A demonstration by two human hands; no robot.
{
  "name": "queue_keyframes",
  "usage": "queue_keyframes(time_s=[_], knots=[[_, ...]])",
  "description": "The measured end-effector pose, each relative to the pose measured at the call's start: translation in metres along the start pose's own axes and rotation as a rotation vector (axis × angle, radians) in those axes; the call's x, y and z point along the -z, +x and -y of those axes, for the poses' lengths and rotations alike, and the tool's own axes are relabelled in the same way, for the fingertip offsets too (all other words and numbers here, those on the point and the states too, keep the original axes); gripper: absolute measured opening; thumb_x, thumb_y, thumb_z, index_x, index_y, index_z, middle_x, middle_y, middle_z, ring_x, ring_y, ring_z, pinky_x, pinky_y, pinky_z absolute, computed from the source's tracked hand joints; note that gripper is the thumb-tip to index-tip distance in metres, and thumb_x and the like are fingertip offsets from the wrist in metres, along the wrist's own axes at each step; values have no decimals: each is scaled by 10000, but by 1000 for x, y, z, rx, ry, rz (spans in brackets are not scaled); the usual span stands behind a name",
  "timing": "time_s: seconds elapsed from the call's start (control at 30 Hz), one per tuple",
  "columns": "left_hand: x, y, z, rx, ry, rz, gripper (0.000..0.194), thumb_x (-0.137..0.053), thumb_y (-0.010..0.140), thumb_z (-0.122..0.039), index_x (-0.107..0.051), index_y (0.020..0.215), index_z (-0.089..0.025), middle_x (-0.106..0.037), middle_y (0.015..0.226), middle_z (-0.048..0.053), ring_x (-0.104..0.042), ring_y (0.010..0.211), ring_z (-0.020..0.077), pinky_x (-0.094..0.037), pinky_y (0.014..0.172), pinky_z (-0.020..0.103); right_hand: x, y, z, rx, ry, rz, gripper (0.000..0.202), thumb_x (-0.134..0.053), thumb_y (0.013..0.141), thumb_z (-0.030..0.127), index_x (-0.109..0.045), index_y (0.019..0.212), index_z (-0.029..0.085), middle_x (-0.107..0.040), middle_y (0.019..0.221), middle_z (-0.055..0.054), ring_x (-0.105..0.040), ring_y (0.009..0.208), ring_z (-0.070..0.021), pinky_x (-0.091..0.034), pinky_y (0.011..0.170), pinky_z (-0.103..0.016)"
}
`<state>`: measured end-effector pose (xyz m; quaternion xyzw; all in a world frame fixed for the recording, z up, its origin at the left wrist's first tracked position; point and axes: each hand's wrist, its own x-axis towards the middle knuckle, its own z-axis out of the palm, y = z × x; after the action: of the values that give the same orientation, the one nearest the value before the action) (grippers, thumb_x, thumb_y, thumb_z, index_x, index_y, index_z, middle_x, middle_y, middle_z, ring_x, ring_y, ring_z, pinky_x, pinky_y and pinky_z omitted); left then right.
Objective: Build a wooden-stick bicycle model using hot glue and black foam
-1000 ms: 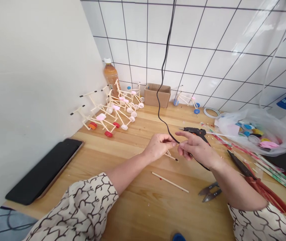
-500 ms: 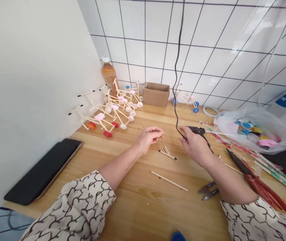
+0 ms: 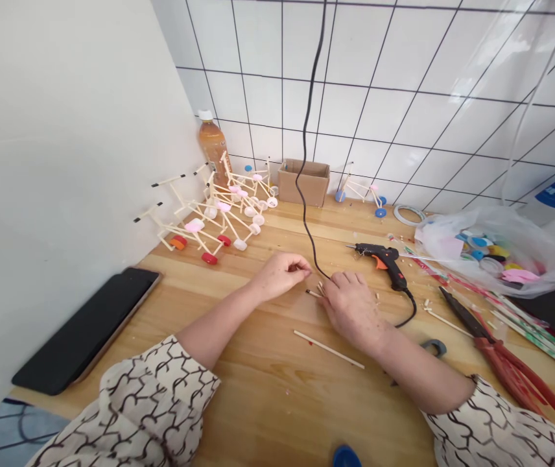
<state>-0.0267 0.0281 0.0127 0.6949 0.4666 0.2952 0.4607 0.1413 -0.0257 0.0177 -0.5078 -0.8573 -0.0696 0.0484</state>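
My left hand (image 3: 283,275) is closed in a pinch above the middle of the wooden table; whatever its fingertips hold is too small to make out. Close on its right, my right hand (image 3: 350,301) reaches down over some short sticks and a black-tipped stick (image 3: 312,294), its fingertips hidden beneath it. A black cable (image 3: 309,230) runs down from above to my right hand. Nearer the front lies a longer bare stick (image 3: 329,349). The black glue gun (image 3: 382,259) with an orange trigger rests on its side beyond my right hand.
Stick frames with bottle-cap wheels (image 3: 224,207) crowd the back left beside a bottle (image 3: 213,146). A cardboard box (image 3: 303,183) stands at the wall. A phone (image 3: 87,331) lies left; red-handled pliers (image 3: 496,350) and a bag of caps (image 3: 491,253) are on the right.
My right hand has moved left and toward me, from beside the glue gun to the short sticks. The cable has swung left. My left hand has shifted slightly down.
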Motion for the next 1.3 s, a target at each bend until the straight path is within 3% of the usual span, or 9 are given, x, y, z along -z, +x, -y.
queue_keyframes(time_s=[0.17,0.37,0.57,0.9,1.3], knots=[[1,-7,-1,-58,324,61,155,-539,744,-187,-685,784,-158,-663,706,19,-559,631,128,-406,594,232,-4,1,0,-18,6,25,151,-521,820,222,-633,773,132,-627,799,-106,-510,790,-237,-294,698,-331],[2,-10,-2,-154,519,115,159,-525,771,-162,-684,782,-162,-662,816,39,-590,744,151,-428,683,249,-1,1,3,-62,28,48,128,-524,816,211,-618,792,128,-635,796,-105,-520,774,-224,-296,697,-324],[4,-12,-1,-165,557,156,151,-526,764,-148,-672,795,-170,-639,844,35,-588,772,151,-435,692,244,1,3,5,-46,68,16,126,-529,815,218,-611,842,127,-626,859,-110,-511,826,-223,-301,714,-319],[5,-11,7,-159,595,171,137,-510,734,-117,-636,727,-169,-590,788,25,-569,741,158,-419,685,261,-12,6,6,21,107,-29,157,-501,837,190,-622,747,147,-619,786,-84,-492,805,-204,-291,697,-305],[8,-15,-4,-147,560,193,183,-439,779,-129,-611,755,-185,-633,755,24,-562,706,162,-380,634,251,-14,4,5,57,129,-94,201,-461,861,173,-628,752,151,-605,782,-81,-482,792,-198,-297,696,-295]])
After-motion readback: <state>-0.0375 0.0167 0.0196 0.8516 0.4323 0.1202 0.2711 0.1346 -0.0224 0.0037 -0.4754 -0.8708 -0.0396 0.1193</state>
